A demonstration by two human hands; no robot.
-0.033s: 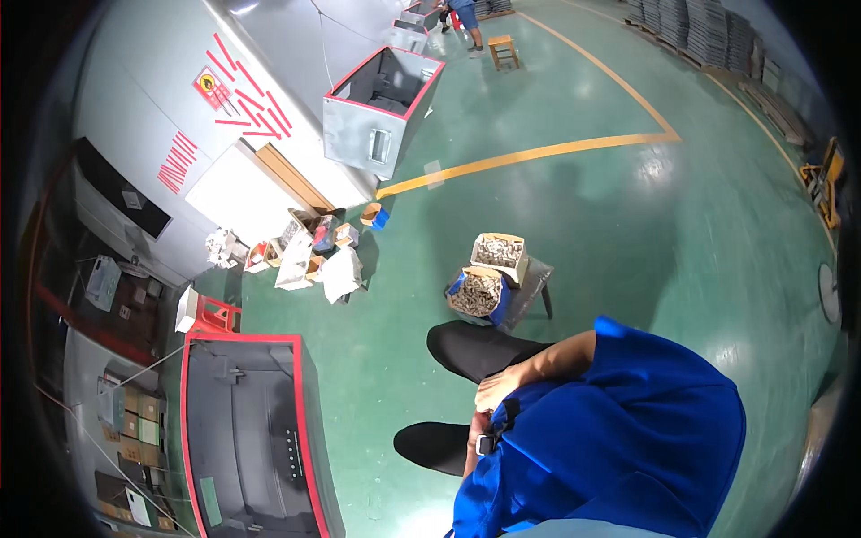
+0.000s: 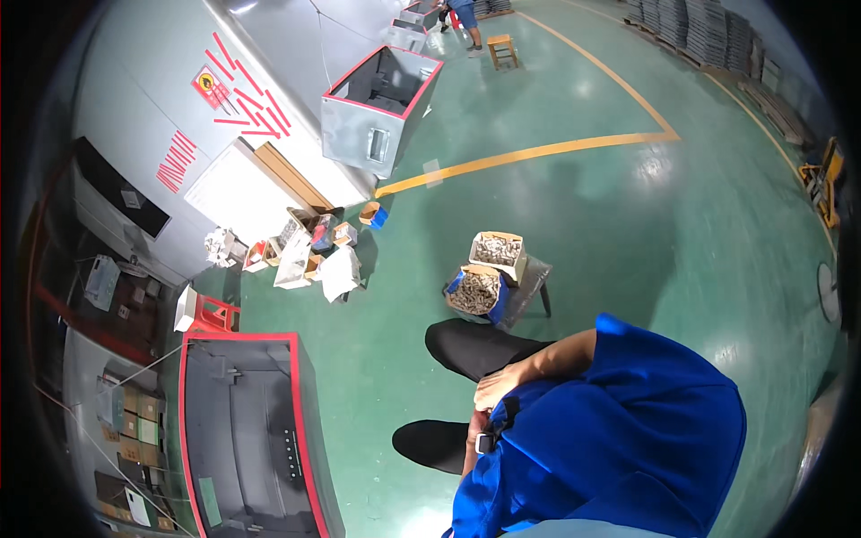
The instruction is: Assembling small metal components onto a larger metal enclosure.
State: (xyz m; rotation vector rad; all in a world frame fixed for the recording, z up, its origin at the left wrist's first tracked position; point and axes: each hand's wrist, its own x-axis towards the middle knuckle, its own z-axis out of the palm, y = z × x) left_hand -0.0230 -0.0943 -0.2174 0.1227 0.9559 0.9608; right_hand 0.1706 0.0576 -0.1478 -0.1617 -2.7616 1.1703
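Note:
My right hand (image 2: 495, 389) rests low in front of my body, its fingers bent down and pressed together over my left hand (image 2: 476, 425). Whatever the right fingers close on, if anything, is hidden. A strap with a pale square face sits at my left wrist; the left fingers are mostly covered. Both hands lie between my black-clad legs and my blue top. Just beyond my right leg, two boxes stand on a small stool (image 2: 529, 291): a blue box (image 2: 499, 310) and a whitish box (image 2: 517, 264), each full of small metal-looking pieces. Neither hand touches them.
Left of me stands a grey cabinet shell (image 2: 312, 430) with red edging; a similar shell (image 2: 354, 134) is farther off. A red stool (image 2: 215, 314) and cartons (image 2: 291, 269) line the wall. Beyond are a wooden stool (image 2: 502, 47) and another person (image 2: 466, 18). Yellow lines mark the green floor.

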